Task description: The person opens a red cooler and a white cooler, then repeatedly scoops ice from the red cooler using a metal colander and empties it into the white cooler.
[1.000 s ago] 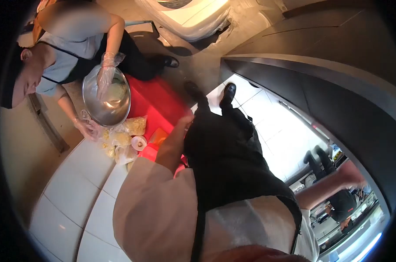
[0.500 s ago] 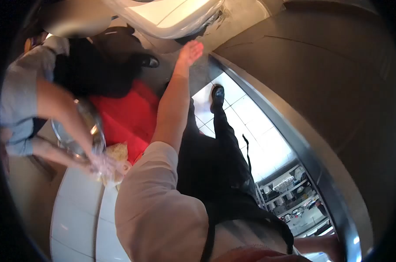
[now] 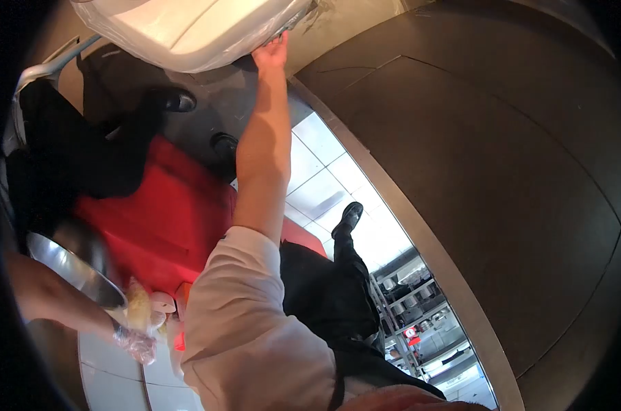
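Observation:
My left hand point(image 3: 272, 52) is at the near edge of a large white tub point(image 3: 194, 58) covered in clear plastic film, at the top of the view. Its fingers are closed on the tub's rim, partly hidden by the edge and the film. Pale panels with a seam between them show inside the rim. My left arm is stretched out straight towards it. My right hand is out of view.
At lower left, another person's gloved hand point(image 3: 136, 344) is beside a metal bowl point(image 3: 77, 268) and a bag of yellowish food point(image 3: 138, 305). A red surface point(image 3: 173, 209) lies beyond. A dark panel point(image 3: 475, 164) fills the right. Shelves point(image 3: 414, 301) hold pots.
My left hand has gone from open beside the tub to closed on its rim. The view has shifted. The other person's second hand and upper body have left the view.

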`<state>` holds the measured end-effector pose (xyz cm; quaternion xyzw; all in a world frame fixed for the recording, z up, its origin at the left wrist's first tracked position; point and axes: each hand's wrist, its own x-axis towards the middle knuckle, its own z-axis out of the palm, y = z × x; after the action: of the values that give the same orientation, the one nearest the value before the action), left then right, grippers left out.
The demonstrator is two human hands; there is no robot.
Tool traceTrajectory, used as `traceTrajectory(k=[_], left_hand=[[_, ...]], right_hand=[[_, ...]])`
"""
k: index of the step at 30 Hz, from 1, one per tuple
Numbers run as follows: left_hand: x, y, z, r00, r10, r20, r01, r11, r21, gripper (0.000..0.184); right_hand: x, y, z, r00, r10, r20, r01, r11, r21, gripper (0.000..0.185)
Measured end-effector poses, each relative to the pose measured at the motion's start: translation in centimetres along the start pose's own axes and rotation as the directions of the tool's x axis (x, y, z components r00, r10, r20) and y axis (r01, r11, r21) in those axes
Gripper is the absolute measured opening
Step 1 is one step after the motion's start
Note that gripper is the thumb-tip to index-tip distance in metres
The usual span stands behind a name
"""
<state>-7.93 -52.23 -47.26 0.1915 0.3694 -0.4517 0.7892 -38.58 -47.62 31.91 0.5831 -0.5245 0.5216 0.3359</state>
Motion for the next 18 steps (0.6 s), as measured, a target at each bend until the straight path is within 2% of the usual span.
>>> traceTrajectory(k=[2, 3, 6, 9, 12, 15, 17, 18], left_hand=[[-0.3, 1.4, -1.5, 0.999, 0.006, 0.037, -0.009, 0.997, 0.071, 0.047], [-1.0, 3.0, -2.6, 0.998, -0.056, 0.031, 0.055, 0.998, 0.044, 0.048], [-4.5, 7.3, -3.7, 0.983, 0.05, -0.176, -0.02, 0.985, 0.17, 0.049], [-5.2, 11.9, -8.0, 0.984, 0.066, -0.166, -0.021, 0.965, 0.26, 0.048], [-5.9, 14.5, -11.4, 0.973, 0.057, -0.222, 0.01, 0.957, 0.29, 0.044], [-7.3, 15.7, -13.9, 0.976, 0.042, -0.215, 0.031, 0.944, 0.327, 0.041], [-7.5, 16.0, -16.2, 0.941, -0.067, -0.331, 0.154, 0.957, 0.245, 0.034], [-8.4, 15.7, -17.0, 0.946, -0.054, -0.319, 0.138, 0.959, 0.247, 0.033]], right_hand=[[0.3, 0.1, 0.1, 1.0, -0.006, -0.004, 0.006, 1.0, -0.007, 0.044], [0.4, 0.0, -0.3, 1.0, -0.012, -0.011, 0.012, 1.0, -0.004, 0.044], [0.9, -0.3, -0.9, 0.999, -0.026, -0.023, 0.026, 1.0, 0.008, 0.045], [0.8, -0.5, -1.3, 0.999, -0.043, -0.031, 0.044, 0.999, 0.03, 0.045], [0.1, -0.3, -1.5, 0.998, -0.054, -0.03, 0.056, 0.997, 0.062, 0.046], [0.2, -0.6, -1.9, 0.998, -0.056, -0.035, 0.059, 0.993, 0.1, 0.047], [0.0, -0.7, -2.1, 0.998, -0.059, -0.034, 0.063, 0.989, 0.132, 0.047], [-0.2, -0.7, -2.3, 0.998, -0.06, -0.034, 0.064, 0.987, 0.148, 0.047]])
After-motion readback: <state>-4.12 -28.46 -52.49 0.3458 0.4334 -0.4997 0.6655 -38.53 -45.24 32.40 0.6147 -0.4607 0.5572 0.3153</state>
